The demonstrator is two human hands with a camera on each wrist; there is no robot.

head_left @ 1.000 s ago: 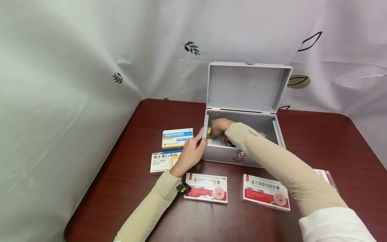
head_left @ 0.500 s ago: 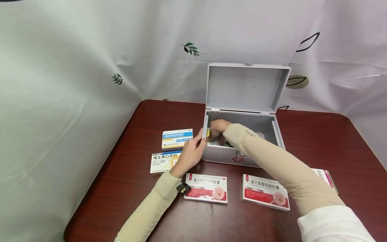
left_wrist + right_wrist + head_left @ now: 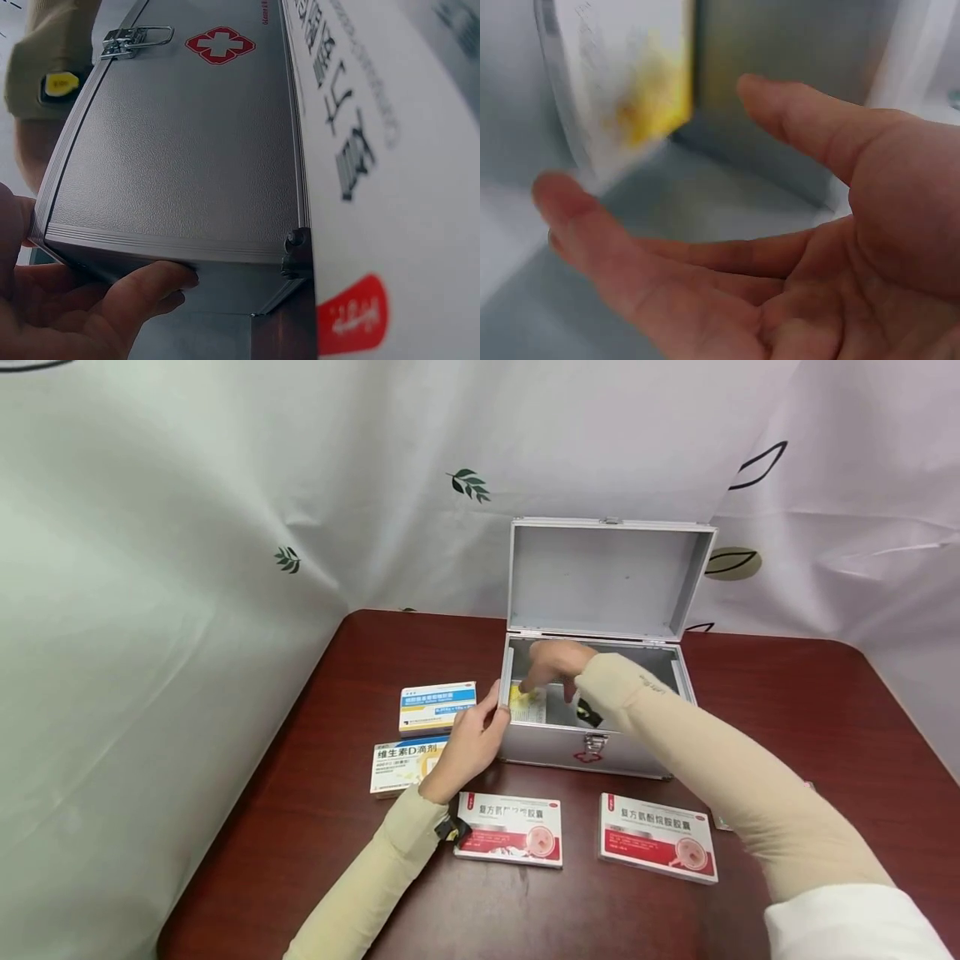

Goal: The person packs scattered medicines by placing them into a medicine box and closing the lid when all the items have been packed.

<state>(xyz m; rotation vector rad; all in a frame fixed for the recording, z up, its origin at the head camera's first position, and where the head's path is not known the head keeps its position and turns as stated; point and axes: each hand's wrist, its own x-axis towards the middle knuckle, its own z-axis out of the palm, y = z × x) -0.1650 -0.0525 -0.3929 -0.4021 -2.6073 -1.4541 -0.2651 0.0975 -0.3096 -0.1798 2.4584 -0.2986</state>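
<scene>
A silver first-aid box (image 3: 540,746) with a red cross emblem stands on the table, its lid (image 3: 611,581) raised. My left hand (image 3: 472,739) holds the box's left wall near the front corner; in the left wrist view its fingers (image 3: 146,289) lie against the outside of that wall. Over the box's opening is my right hand (image 3: 558,662), its fingers spread and nothing between them. A white and yellow carton (image 3: 527,703) stands inside at the left end. In the right wrist view this carton (image 3: 630,75) is blurred and apart from the fingers.
Blue-white (image 3: 437,707) and vitamin D (image 3: 405,767) medicine cartons lie left of the box. Two red-white capsule cartons lie in front, one left (image 3: 510,829) and one right (image 3: 657,837). The right forearm mostly covers another carton. A patterned curtain (image 3: 405,485) hangs behind the table.
My right hand has risen from the carton inside the box and moved slightly right, with its fingers spread apart. The left hand keeps its hold on the box's wall.
</scene>
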